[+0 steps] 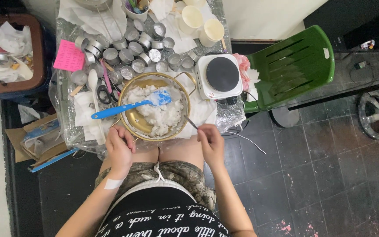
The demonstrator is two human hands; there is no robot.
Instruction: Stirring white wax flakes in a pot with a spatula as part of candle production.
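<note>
Both hands, left (pixel 120 147) and right (pixel 210 141), flank the brass bowl (pixel 137 120).

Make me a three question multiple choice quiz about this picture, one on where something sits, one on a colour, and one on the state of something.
1. Where does the single-burner hot plate stand?
A. To the right of the pot
B. On the green chair
C. On the floor

2. What colour is the spatula lying in the pot?
A. Red
B. Blue
C. Yellow

3. What is in the gold-coloured pot?
A. Nothing at all
B. Clear water to the rim
C. White flaky chunks, with bare metal showing at one side

Answers:
1. A, the hot plate rests on the covered table just right of the pot, with the green chair beyond it.
2. B, its handle and head are bright blue.
3. C, white chunks fill most of the pot, and bare gold shows near the left hand. The right hand pinches a thin metal handle at the rim.
</note>
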